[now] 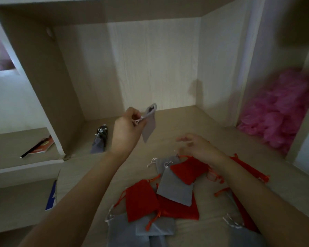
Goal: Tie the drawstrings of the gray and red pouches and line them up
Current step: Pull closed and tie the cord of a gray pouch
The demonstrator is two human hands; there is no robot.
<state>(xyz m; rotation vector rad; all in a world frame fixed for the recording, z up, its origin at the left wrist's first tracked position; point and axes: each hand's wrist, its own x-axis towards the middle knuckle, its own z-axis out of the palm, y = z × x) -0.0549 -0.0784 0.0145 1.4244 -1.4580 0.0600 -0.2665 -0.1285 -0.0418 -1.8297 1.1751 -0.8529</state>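
My left hand [127, 129] is raised above the desk and pinches the white drawstring of a gray pouch [149, 124], which hangs in the air near the alcove. My right hand [198, 147] hovers blurred over the pile with its fingers apart and holds nothing. Below it lies a loose heap of pouches: a red pouch [188, 169], a gray pouch [175, 188], another red pouch [141, 200] and more gray ones at the near edge [125, 230]. Another gray pouch [98, 143] with its top gathered stands alone at the left of the alcove.
The wooden desk [185, 125] sits in an alcove with a back wall and side panels. A pink fluffy heap [282, 111] fills the right niche. A red booklet and a pen [41, 146] lie on the left shelf. A blue item [51, 198] leans at the desk's left edge.
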